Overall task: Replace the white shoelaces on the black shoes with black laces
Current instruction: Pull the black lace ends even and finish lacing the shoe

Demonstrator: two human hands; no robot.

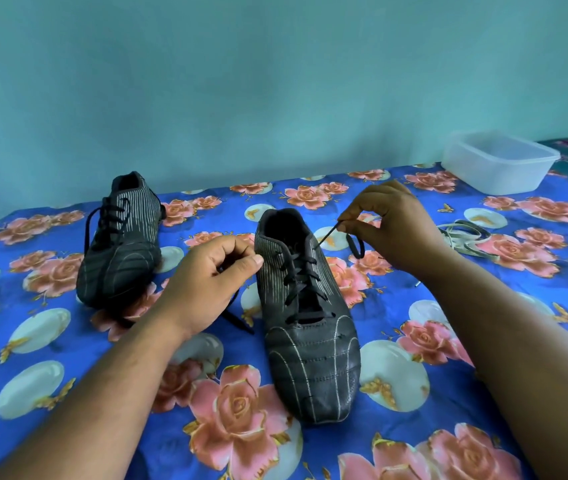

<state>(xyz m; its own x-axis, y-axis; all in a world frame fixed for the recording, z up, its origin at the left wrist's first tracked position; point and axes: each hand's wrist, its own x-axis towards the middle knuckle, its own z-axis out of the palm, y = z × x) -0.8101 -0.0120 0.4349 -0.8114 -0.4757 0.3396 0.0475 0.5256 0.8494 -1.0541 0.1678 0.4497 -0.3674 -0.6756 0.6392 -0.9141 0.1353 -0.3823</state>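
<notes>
A black shoe (pixel 310 341) with pale stripes lies in the middle of the flowered cloth, toe toward me, threaded with a black lace (pixel 301 278). My right hand (pixel 393 226) pinches the right end of that lace, pulled up from the top right eyelet, with a loop hanging below the fingers. My left hand (pixel 213 275) grips the left end of the lace beside the shoe's left collar; the tail drops to the cloth under my wrist. A second black shoe (pixel 123 244) with black laces stands at the back left. White laces (pixel 466 237) lie in a heap to the right.
A white plastic tub (pixel 497 161) stands at the back right near the wall. The blue flowered cloth (pixel 68 358) covers the whole surface. A small pale bit (pixel 417 284) lies on the cloth by my right forearm.
</notes>
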